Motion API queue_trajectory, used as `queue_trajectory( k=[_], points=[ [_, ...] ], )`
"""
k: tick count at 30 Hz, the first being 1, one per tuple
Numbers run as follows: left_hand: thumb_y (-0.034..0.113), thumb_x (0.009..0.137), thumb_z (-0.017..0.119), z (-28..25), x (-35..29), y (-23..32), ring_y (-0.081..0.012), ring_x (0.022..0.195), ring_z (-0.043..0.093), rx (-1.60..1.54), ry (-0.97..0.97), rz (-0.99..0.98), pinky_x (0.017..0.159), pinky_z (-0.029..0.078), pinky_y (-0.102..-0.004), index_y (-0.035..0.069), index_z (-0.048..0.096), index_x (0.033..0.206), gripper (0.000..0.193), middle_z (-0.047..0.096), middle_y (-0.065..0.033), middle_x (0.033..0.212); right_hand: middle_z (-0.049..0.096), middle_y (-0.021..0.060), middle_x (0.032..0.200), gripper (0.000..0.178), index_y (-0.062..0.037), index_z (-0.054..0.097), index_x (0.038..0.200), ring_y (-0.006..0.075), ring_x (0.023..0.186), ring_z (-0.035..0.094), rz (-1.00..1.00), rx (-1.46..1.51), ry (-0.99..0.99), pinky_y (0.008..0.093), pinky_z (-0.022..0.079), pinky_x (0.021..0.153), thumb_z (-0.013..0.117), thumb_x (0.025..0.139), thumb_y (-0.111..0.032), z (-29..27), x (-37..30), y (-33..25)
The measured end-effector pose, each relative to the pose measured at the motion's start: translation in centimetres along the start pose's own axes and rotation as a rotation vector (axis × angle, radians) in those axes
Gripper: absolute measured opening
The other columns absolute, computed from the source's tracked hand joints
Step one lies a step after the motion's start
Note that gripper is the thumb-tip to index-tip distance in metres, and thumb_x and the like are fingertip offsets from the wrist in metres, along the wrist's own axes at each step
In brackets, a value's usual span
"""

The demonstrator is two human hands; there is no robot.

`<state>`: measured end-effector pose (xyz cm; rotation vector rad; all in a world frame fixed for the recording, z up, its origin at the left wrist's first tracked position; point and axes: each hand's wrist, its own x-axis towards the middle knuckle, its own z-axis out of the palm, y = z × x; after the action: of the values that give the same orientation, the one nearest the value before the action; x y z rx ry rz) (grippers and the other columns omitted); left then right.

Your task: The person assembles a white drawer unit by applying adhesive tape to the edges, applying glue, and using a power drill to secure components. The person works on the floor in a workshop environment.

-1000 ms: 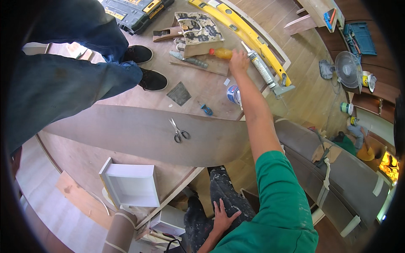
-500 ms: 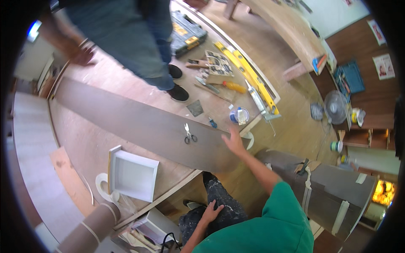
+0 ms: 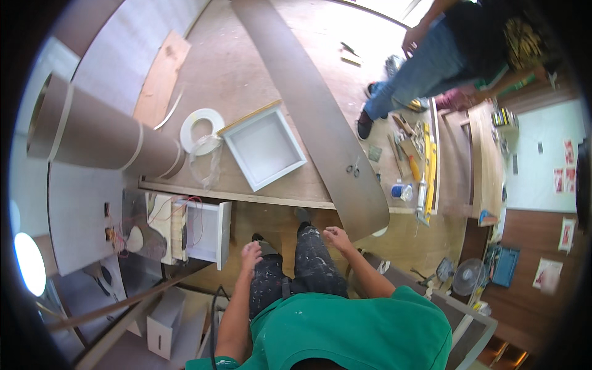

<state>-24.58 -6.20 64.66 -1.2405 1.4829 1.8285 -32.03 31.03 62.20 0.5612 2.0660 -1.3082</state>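
Observation:
My left hand (image 3: 251, 256) hangs over my left thigh, its fingers loosely bent, with nothing visible in it. My right hand (image 3: 337, 239) is just left of the near end of a long brown-grey laminate sheet (image 3: 308, 111); its fingers are half curled and hold nothing I can see. The sheet lies across a wooden platform, and its rounded near end sticks out past the edge. On it rest small scissors (image 3: 353, 168) with dark handles. A white drawer box (image 3: 264, 148) sits left of the sheet, beside a roll of white edge banding (image 3: 202, 131).
A strapped brown roll (image 3: 98, 129) lies at the left, above an open white drawer (image 3: 206, 231) with wires nearby. Another person (image 3: 425, 61) stands on the platform at the far right. Yellow spirit levels (image 3: 430, 166), a white tub (image 3: 402, 192) and hand tools lie near them. A fan (image 3: 468, 275) is at the right.
The view has swung left. My right hand, stretched over the sheet's near end before, is drawn back beside it. My left hand has lifted off my leg. The other person appears farther right.

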Motion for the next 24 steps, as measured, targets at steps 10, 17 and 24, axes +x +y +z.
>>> queue_trajectory(
  k=[10,17,24],
  points=[
    [0.048,0.095,0.063,-4.1,7.6,8.0,-0.0318,0.119,0.059,-0.327,0.212,0.135,0.095,0.048,-0.0426,-0.003,0.046,0.139,0.070,0.059,-0.0215,0.130,0.070,0.0127,0.102,0.055,0.0011,0.063,0.122,0.0208,0.091,0.067,-0.063,-0.198,-0.109,0.0344,0.054,0.078,0.072,0.088,-0.041,2.9,22.5,-14.8],
    [0.045,0.082,0.077,1.0,21.3,12.2,-0.0330,0.115,0.061,0.180,0.315,0.141,0.095,0.049,-0.0409,-0.005,0.048,0.137,0.080,0.063,-0.0232,0.124,0.065,0.0254,0.121,0.076,0.0033,0.059,0.128,0.0376,0.116,0.062,-0.144,-0.738,0.046,0.0456,0.051,0.096,0.077,0.078,-0.051,6.2,39.0,-20.5],
    [0.042,0.079,0.077,3.6,29.2,16.8,-0.0396,0.108,0.063,0.653,0.449,0.131,0.091,0.051,-0.0490,0.003,0.055,0.125,0.064,0.066,-0.0232,0.115,0.069,0.0277,0.106,0.062,0.0047,0.069,0.107,0.0413,0.104,0.067,-0.111,-1.033,0.026,0.0473,0.055,0.087,0.075,0.079,-0.050,9.9,42.2,-23.9]
  ],
)
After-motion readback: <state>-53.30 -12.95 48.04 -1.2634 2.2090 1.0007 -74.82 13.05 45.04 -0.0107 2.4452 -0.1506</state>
